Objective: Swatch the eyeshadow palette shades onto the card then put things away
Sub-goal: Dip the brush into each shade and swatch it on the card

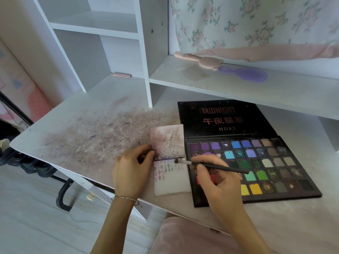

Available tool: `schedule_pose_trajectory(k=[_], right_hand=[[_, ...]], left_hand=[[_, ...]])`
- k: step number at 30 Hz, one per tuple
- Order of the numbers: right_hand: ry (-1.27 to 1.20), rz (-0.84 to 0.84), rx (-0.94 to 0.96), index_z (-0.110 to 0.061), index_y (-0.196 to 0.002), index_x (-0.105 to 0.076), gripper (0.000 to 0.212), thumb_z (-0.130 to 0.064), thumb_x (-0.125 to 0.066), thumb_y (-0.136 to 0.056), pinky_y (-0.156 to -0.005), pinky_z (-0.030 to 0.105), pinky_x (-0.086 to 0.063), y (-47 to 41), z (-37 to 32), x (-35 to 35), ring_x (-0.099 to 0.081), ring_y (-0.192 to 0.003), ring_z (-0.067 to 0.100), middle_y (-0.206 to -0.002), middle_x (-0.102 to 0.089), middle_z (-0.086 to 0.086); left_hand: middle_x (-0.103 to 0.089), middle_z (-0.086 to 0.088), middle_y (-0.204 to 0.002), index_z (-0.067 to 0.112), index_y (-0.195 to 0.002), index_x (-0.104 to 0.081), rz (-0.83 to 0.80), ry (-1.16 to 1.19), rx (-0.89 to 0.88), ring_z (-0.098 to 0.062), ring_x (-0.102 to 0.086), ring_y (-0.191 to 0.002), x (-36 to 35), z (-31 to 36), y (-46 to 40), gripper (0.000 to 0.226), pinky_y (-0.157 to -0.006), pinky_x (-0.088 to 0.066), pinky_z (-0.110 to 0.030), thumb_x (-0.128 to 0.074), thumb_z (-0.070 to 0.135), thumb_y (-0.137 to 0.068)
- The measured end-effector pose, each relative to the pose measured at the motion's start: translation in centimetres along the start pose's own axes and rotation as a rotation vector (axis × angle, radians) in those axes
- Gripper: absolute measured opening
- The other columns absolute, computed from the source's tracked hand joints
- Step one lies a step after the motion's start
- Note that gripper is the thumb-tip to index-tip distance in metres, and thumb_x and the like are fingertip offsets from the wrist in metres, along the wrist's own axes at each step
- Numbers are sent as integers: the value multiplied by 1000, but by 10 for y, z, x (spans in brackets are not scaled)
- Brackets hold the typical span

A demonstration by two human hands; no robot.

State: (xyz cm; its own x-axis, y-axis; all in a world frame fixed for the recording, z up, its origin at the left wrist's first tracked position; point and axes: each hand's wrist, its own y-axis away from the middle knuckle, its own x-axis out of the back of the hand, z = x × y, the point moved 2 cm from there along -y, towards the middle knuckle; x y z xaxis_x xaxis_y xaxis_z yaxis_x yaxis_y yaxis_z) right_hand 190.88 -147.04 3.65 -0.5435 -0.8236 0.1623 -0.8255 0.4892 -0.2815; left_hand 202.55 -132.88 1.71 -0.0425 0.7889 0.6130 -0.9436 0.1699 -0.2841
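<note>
A large black eyeshadow palette [271,167] lies open on the white desk [77,125], its lid flat behind it and several coloured pans showing. To its left lies a folded white card [172,182] with rows of pink, purple and green swatches on the near half. My left hand [132,171] pinches the card's left edge at the fold. My right hand [216,180] grips a thin black brush [211,165], whose pale tip touches the card just below the fold.
The desk top is smeared with purple-brown powder left of the card. A shelf above the palette holds a pink brush [198,60] and a purple brush [245,74] under a floral curtain. White cubbies stand at the back left. A pink cushion sits below the desk edge.
</note>
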Motion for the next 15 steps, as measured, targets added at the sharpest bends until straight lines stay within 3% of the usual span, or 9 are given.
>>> schedule_pose_trajectory(k=[5, 9, 13, 15], right_hand=[[54, 81, 42, -27, -83, -64, 28, 0, -56, -83, -55, 13, -46, -1, -2, 26, -59, -67, 12, -82, -65, -9], [112, 162, 44, -30, -82, -63, 36, 5, -55, -84, -57, 14, -49, -1, 1, 54, -61, -69, 12, -84, -66, -9], [182, 195, 41, -31, -80, -57, 41, 9, -50, -85, -56, 9, -47, 3, 6, 76, -59, -68, 4, -80, -64, -15], [233, 203, 37, -33, -79, -54, 36, 2, -50, -86, -55, 8, -46, 7, 9, 86, -57, -67, 1, -79, -62, -18]], left_hand=[[-71, 2, -79, 22, -91, -74, -1, -6, -4, -19, -62, -73, 0, -2, 0, 13, -67, -42, -26, -69, 18, -79], [-71, -2, -82, 21, -92, -73, -5, -19, -11, -22, -62, -75, -1, -2, 0, 14, -67, -44, -28, -68, 18, -80], [-72, -4, -84, 21, -93, -73, -2, -23, -7, -25, -63, -78, -1, -2, 0, 14, -70, -48, -32, -68, 19, -80], [-72, -5, -85, 20, -92, -73, -4, -25, -5, -27, -63, -79, -1, -1, 0, 14, -71, -50, -35, -68, 18, -80]])
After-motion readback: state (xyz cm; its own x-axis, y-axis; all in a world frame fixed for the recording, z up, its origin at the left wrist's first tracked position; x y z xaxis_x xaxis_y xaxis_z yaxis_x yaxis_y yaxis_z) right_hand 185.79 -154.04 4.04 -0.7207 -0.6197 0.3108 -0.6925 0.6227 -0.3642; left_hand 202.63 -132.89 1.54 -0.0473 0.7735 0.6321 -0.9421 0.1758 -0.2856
